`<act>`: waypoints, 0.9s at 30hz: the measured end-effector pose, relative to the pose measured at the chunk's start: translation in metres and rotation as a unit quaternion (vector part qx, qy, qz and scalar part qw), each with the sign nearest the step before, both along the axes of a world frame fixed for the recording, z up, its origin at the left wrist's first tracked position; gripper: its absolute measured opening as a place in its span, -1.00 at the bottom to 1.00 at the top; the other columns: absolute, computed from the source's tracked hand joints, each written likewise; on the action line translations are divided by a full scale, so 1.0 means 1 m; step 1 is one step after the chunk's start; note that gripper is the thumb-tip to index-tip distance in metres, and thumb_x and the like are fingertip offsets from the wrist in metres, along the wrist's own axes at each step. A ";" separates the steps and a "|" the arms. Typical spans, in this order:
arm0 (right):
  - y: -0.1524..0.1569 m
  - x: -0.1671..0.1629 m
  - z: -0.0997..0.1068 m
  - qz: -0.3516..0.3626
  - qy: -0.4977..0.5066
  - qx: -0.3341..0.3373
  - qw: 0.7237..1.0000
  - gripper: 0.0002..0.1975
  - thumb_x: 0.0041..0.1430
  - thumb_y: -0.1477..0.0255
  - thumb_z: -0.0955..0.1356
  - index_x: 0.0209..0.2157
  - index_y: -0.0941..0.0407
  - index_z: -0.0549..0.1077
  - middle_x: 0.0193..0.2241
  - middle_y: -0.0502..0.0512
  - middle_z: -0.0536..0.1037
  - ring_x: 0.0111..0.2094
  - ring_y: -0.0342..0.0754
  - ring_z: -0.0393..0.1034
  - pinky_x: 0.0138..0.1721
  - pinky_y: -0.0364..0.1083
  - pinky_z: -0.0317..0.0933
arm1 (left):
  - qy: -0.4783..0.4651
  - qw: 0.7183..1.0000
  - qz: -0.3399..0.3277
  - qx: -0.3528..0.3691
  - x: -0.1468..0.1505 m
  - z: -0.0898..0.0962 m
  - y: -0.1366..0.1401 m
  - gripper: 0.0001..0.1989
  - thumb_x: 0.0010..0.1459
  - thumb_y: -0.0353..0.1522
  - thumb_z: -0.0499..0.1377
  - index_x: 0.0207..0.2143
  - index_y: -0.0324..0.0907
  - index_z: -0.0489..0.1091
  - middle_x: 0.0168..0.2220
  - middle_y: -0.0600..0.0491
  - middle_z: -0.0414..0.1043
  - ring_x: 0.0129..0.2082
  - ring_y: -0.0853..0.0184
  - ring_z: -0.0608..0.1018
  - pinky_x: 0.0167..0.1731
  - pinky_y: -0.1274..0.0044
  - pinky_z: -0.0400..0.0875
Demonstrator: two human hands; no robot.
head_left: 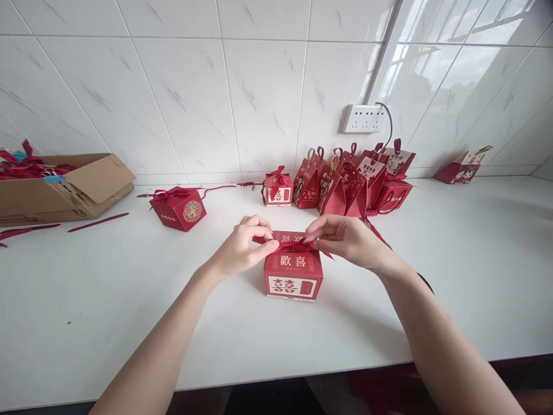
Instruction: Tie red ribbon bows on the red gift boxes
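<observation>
A red gift box [294, 276] with white lettering and a white front panel stands upright on the white counter, straight in front of me. Across its top runs a red ribbon [295, 246], gathered in a knot or bow at the middle. My left hand [248, 245] pinches the ribbon at the left of the knot between thumb and fingers. On the other side, my right hand [341, 239] grips the ribbon the same way, and a ribbon tail shows below its fingers. The fingers partly cover the ribbon's loops.
Against the tiled wall stand several red gift boxes [332, 193], some with ribbon loops. Another red box [178, 210] sits left of centre, and one more [463, 167] far right. A cardboard box [95, 190] of ribbons is at left. A power strip [365, 119] hangs on the wall.
</observation>
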State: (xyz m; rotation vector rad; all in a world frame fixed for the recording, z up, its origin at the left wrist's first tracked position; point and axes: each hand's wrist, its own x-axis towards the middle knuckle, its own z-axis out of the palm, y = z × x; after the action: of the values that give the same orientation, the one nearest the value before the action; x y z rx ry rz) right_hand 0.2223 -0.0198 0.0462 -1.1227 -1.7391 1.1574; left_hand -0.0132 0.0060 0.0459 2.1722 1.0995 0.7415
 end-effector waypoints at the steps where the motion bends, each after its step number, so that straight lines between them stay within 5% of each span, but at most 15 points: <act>1: 0.000 0.000 0.000 0.000 0.008 -0.016 1.000 -0.85 0.03 0.40 0.40 -0.31 0.12 0.43 -0.34 0.07 0.55 -0.38 -0.14 0.38 -0.49 -0.19 0.17 | -0.001 1.000 0.000 0.000 0.000 0.000 0.001 -0.75 0.08 -0.24 0.10 -0.58 -0.16 0.29 -0.26 0.07 0.30 -0.10 0.23 0.31 -0.04 0.34 0.20; 9: 0.000 0.001 0.003 0.029 0.011 -0.073 0.997 -0.81 0.04 0.37 0.41 -0.29 0.14 0.45 -0.44 0.04 0.50 -0.50 -0.22 0.21 -0.57 -0.21 0.00 | -0.002 1.000 -0.002 -0.001 0.001 -0.001 0.001 -0.75 0.07 -0.24 0.10 -0.59 -0.16 0.29 -0.26 0.07 0.31 -0.09 0.22 0.32 -0.04 0.33 0.19; 21: -0.003 0.002 0.007 0.068 -0.026 -0.038 0.997 -0.79 0.19 0.31 0.29 -0.26 0.14 0.47 -0.53 -0.04 0.34 -0.54 -0.23 0.13 -0.54 -0.19 0.01 | 0.008 1.000 0.002 0.001 0.002 0.000 0.001 -0.75 0.07 -0.24 0.09 -0.60 -0.16 0.28 -0.25 0.06 0.32 -0.07 0.21 0.32 -0.01 0.29 0.19; 27: -0.001 0.000 0.005 0.068 -0.002 -0.038 0.997 -0.74 0.12 0.26 0.37 -0.27 0.17 0.44 -0.53 -0.03 0.36 -0.57 -0.24 0.13 -0.58 -0.20 -0.01 | 0.010 1.000 0.005 0.005 0.001 0.001 0.001 -0.74 0.06 -0.22 0.09 -0.60 -0.15 0.28 -0.24 0.06 0.34 -0.08 0.20 0.33 -0.02 0.30 0.21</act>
State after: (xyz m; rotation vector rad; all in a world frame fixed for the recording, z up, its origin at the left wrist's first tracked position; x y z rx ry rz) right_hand 0.2221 -0.0212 0.0514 -1.0651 -1.8112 1.3144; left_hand -0.0122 0.0066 0.0466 2.1876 1.1186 0.7325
